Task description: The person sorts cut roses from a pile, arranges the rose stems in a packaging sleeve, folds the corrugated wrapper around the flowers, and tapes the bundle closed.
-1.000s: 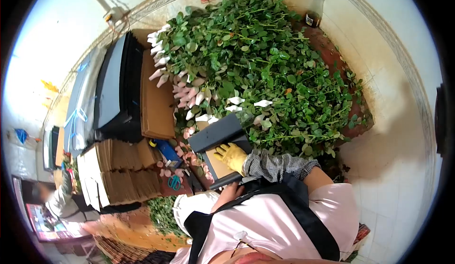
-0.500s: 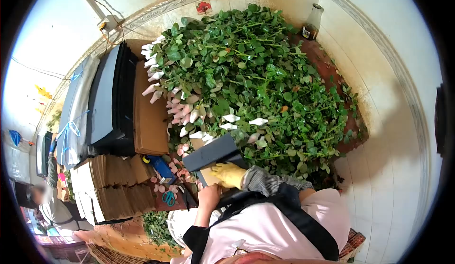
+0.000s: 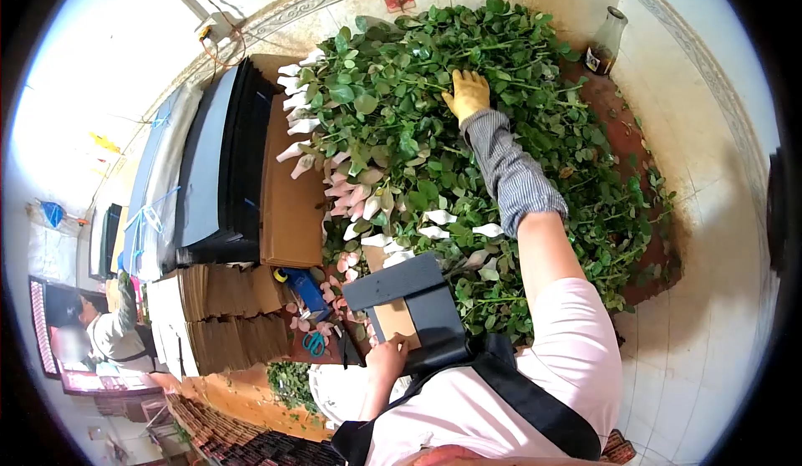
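Note:
My right hand [image 3: 469, 96], in a yellow glove and a striped sleeve, reaches far out onto the heap of leafy stems [image 3: 518, 123]. Its fingers are stretched out over the leaves. Close to my body, my bare left hand [image 3: 387, 357] has its fingers bent on the lower end of a brown cardboard strip [image 3: 396, 320]. That strip lies on a dark grey folded sheet [image 3: 439, 315], whose top flap crosses over it. White-sleeved flower heads [image 3: 436, 218] and pink ones [image 3: 355, 194] stick out from the left and front of the heap.
Left of the heap stand brown cardboard sheets [image 3: 291, 190], dark sheets [image 3: 205, 165] and stacked folded cardboard [image 3: 234, 341]. Teal scissors [image 3: 314, 343] and a blue tool [image 3: 307, 292] lie among petals. A glass bottle [image 3: 605, 44] stands at the back right. Another person [image 3: 117, 328] is at the far left.
My right hand has moved away from the dark sheet, up and out onto the leafy stems. My left hand stays by the cardboard strip. The whole view has shifted slightly.

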Available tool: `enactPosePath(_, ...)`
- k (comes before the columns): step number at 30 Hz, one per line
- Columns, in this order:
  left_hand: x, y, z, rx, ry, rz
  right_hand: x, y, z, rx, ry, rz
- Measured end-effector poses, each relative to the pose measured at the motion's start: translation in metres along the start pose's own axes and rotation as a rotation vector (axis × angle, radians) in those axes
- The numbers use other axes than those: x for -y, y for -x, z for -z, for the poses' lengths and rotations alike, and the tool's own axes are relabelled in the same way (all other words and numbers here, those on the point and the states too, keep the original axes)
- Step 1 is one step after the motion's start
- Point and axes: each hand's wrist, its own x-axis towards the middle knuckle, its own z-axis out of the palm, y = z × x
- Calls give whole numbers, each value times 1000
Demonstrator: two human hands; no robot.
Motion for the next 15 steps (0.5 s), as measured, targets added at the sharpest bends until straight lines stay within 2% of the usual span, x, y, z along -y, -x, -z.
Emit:
enactPosePath(2, -2, -5, 3, -6, 23, 24, 5, 16, 14, -52, 13, 10)
enactPosePath(3, -2, -5, 4, -3, 6, 41, 9, 26, 23, 8, 18, -6)
enactPosePath(4, -4, -2, 2, 8, -12, 57, 6, 34, 3, -128, 108, 18)
enactPosePath(6, -2, -1, 0, -46, 49, -2, -2, 44, 7, 56, 158, 47)
enactPosePath(8, 1, -5, -3, -30, 1, -12, -7, 45, 24, 104, 163, 60)
enactPosePath(10, 3, -4, -7, -50, -1, -28, -16, 35, 30, -41, 2, 109)
enactPosePath(15, 5, -3, -4, -72, 13, -55, -8, 79, 151, -392, -166, 208)
